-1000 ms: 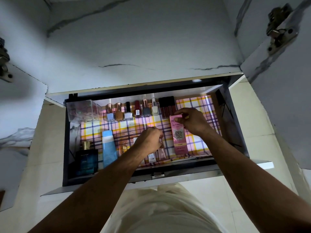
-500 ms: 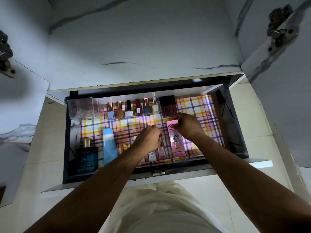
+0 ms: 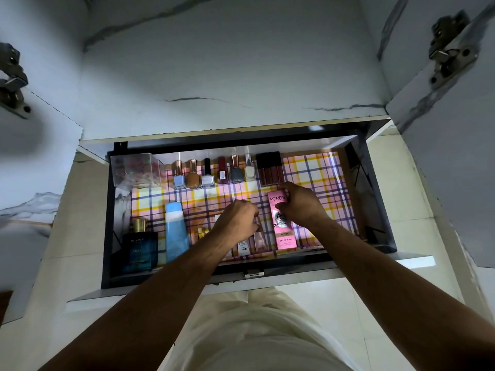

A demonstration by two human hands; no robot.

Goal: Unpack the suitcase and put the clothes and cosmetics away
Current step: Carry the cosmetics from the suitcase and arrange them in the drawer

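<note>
Both hands down inside an open drawer (image 3: 375, 199), dark walls, plaid liner (image 3: 316, 172) on the floor of it

Right hand (image 3: 301, 207): fingers curled round the upper part of a pink BB cream box (image 3: 284, 231), thumb at the box's left edge, fingertips over its top. Box lies flat on the liner, lengthwise, printed face up; its lower end reaches out from under the hand toward the drawer's front wall

Left hand (image 3: 237, 223): just left of the right hand, knuckles up, fingers bunched and curled downward over a small pale tube (image 3: 259, 241) that shows below the fingertips. Whether the fingers actually pinch it, cannot tell. A white tube (image 3: 243, 247) lies right beside it, below the same hand; a small gold-capped item (image 3: 202, 232) peeks out at the hand's left side

Further left of the left hand: light blue tube (image 3: 175, 231) lying flat, then a dark blue perfume bottle (image 3: 139, 246) with gold cap in the drawer's near left corner

Beyond both hands, along the back wall: row of nail polish bottles (image 3: 211, 174) standing upright, then dark lip gloss tubes (image 3: 269, 170) directly above the right hand's fingertips. Clear plastic box (image 3: 135, 170) in the far left corner

Liner to the right of the right hand bare
</note>
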